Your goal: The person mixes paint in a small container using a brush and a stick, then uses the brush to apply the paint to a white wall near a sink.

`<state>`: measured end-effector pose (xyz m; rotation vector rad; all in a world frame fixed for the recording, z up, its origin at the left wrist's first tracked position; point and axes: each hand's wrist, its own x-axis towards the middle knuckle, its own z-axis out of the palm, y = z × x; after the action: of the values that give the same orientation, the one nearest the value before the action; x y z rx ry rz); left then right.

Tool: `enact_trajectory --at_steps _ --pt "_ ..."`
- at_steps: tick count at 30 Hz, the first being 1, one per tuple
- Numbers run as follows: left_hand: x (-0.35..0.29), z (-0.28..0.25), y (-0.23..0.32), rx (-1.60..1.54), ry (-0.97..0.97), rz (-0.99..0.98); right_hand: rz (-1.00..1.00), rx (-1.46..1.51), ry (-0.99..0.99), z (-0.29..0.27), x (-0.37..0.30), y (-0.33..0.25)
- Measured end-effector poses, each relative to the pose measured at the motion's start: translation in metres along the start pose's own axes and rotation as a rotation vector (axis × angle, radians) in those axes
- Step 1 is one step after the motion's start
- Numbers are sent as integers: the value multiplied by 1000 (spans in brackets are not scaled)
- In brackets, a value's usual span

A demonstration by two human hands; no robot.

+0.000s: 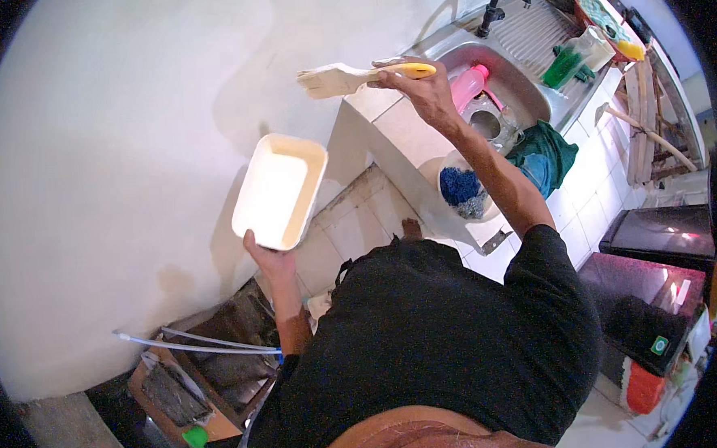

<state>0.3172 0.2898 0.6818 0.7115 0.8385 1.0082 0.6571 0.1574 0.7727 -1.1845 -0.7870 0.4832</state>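
My right hand (423,91) is closed around the yellow-tipped handle of a wide paintbrush (341,80). The bristles point left toward the pale wall (120,155), coated whitish; whether they touch it I cannot tell. Lower down, my left hand (269,259) grips the near end of a rectangular cream tub (310,190), thumb at the rim. Inside the tub the surface is bright white, too glaring to tell what it holds. The tub is tilted and close to the wall.
Right of my right arm is a steel sink (521,76) with a pink bottle (470,87) and a black faucet (493,10). Dark green cloth (551,151) hangs at the counter edge. A wooden box (169,396) with clutter and pale tubes (211,343) sits lower left.
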Motion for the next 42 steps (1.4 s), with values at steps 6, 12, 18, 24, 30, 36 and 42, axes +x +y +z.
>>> enact_trajectory --at_steps 6,12,18,24,30,36,42 --pt "-1 -1 17 -25 74 6 -48 -109 -68 -27 41 80" --pt "1 -3 29 31 24 40 -165 -54 213 -81 81 121" --pt "-3 9 34 39 115 50 -346 -58 834 -175 110 118" --pt "-2 1 30 18 105 108 -123 -429 585 -82 73 132" --pt "0 -11 35 14 13 78 -247 -182 -61 4 33 114" --pt "-2 -10 40 7 110 58 -117 -174 330 -109 78 141" --pt "-5 -21 36 8 54 109 -188 -187 867 -158 87 141"
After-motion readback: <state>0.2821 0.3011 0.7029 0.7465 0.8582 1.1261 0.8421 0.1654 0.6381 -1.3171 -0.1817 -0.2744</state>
